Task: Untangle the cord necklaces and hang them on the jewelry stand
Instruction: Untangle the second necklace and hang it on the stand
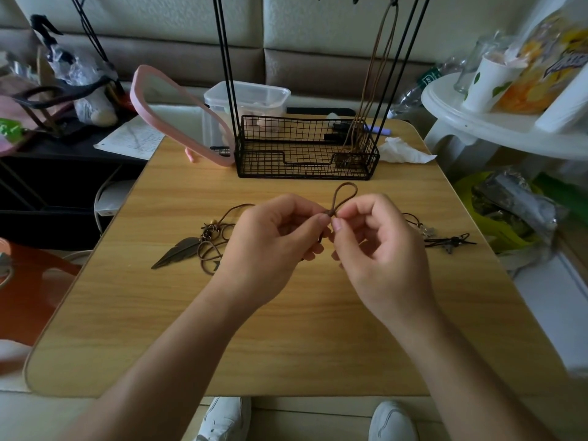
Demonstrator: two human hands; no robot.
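Note:
Above the middle of the wooden table [286, 313], my left hand [270, 246] and my right hand [378, 246] pinch a brown cord at one knot, and a small brown cord loop [345, 195] sticks up from it. The rest of that cord trails left into a coiled tangle with a dark feather pendant [176, 251] and beads [211, 229]. A dark cord necklace [445, 238] with a pale pendant lies to the right. The black wire jewelry stand [305, 151] stands at the back. One brown cord necklace [378, 74] hangs from it into its basket.
A pink-framed mirror [178, 113] leans left of the stand, with a clear plastic box [251, 97] behind. A crumpled tissue [404, 151] lies right of the basket. A white side table [477, 122] with a cup and snack bag stands at right.

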